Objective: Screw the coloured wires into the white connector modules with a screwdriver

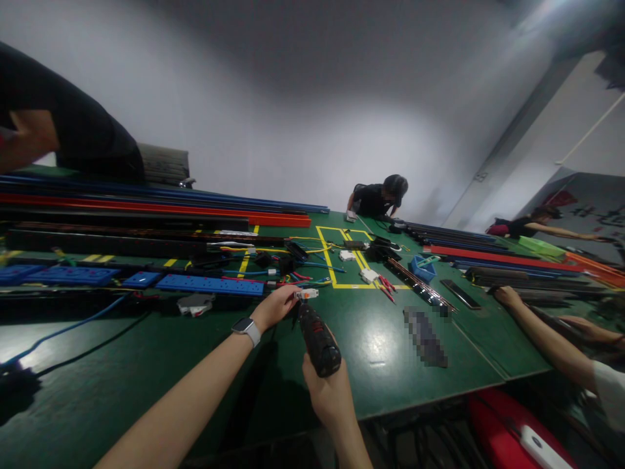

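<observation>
My right hand (328, 389) is wrapped round the grip of a black cordless drill (318, 340), whose front end points away from me. Just beyond the drill's tip, my left hand (277, 308) pinches a small white connector block (309, 294) with an orange part on it. The drill's nose is close against this block; I cannot tell whether the bit touches it. Left of that hand lies a long blue socket strip (209, 284), with coloured wires (305, 281) coming out near its end.
Long red and blue profiles (278, 220) lie across the green table (361, 391). At right are a blue bin (422, 268), a phone (460, 294), white connectors with red wires (370, 276) and a co-worker's hand (508, 298). Other people (374, 198) work around the table.
</observation>
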Available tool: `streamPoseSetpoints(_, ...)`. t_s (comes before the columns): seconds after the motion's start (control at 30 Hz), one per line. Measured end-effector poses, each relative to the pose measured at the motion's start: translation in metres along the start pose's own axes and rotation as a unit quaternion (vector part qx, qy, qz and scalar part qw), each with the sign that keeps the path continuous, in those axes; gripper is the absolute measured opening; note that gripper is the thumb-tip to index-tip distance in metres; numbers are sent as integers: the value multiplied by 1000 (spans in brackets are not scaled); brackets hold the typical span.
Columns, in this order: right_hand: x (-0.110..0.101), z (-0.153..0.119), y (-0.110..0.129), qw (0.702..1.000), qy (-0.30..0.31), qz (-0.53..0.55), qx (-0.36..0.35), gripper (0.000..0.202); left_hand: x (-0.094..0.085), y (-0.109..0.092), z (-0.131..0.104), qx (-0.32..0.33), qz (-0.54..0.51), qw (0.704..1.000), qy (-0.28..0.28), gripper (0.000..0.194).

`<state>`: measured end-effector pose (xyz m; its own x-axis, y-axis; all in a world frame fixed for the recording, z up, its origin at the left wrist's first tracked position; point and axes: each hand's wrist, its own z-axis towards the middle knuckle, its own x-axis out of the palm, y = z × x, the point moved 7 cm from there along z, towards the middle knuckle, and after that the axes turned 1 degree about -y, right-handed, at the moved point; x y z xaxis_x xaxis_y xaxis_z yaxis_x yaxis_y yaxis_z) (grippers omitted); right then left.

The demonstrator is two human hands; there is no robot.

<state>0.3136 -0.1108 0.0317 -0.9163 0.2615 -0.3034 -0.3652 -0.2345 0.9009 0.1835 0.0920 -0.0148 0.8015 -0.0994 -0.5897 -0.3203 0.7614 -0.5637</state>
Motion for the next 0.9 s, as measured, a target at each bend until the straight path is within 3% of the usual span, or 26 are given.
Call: streamPoseSetpoints(0.9,0,2,-5,1000,7,2,13,51,1,3,-1,-7,12,1000,0,28)
